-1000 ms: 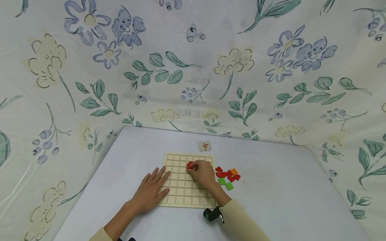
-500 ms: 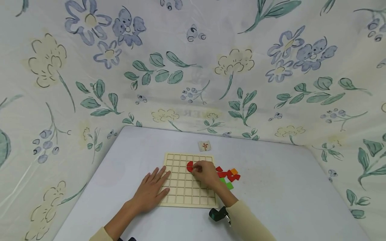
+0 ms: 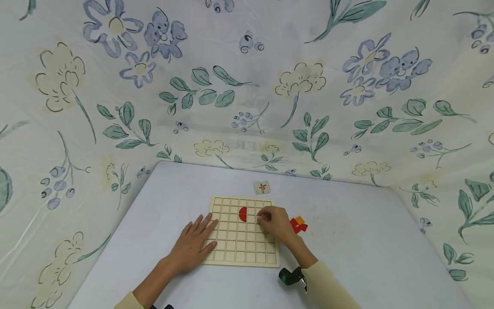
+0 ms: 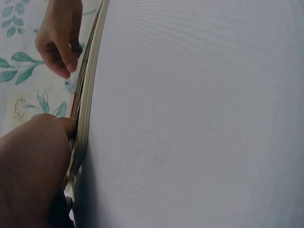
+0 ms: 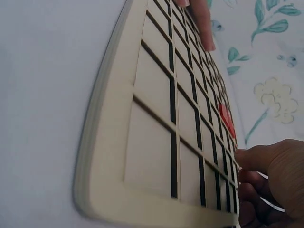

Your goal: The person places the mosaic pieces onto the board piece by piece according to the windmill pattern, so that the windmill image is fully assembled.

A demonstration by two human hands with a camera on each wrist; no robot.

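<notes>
The left hand rests flat with spread fingers on the left edge of a pale wooden grid board. Two red quarter-round pieces lie in neighbouring cells toward the back, forming a half circle. Over the board's right part hovers the right hand, its fingers loosely bent and nothing showing between them. In the left wrist view the right hand hangs above the board with fingertips downward. The red pieces show beyond the grid bars in the right wrist view.
Loose red pieces and an orange square lie right of the board, partly behind the right hand. A small pattern card with a red figure sits behind the board. Floral cloth hangs around the white table.
The right hand has moved right, away from the red pieces on the board, uncovering both. It now hides the green squares and some red pieces at the right. The left hand stays put.
</notes>
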